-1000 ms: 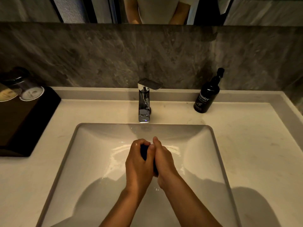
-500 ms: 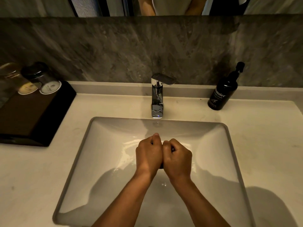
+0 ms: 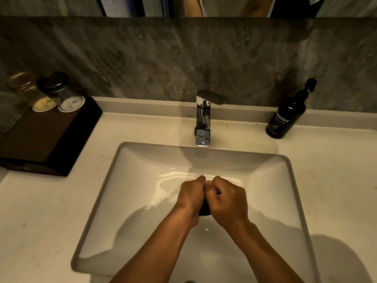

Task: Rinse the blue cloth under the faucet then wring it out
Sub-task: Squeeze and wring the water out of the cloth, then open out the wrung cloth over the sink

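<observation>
Over the middle of the white sink basin point(image 3: 130, 201), my left hand point(image 3: 191, 195) and my right hand point(image 3: 229, 201) press together, both clenched around the blue cloth point(image 3: 204, 210). Only a dark sliver of the cloth shows between my palms and below them; the rest is hidden. The chrome faucet point(image 3: 203, 119) stands behind the basin, well beyond my hands. No stream of water is visible from its spout.
A black hand-wash bottle point(image 3: 285, 115) stands at the back right of the pale countertop point(image 3: 40, 221). On the left, a dark tray point(image 3: 47, 137) carries two upturned glasses point(image 3: 61, 94). A grey stone backsplash rises behind, with a mirror above.
My hands have twisted on the cloth, from stacked front-to-back to knuckles side by side. The view has shifted left, so the basin sits further right in frame.
</observation>
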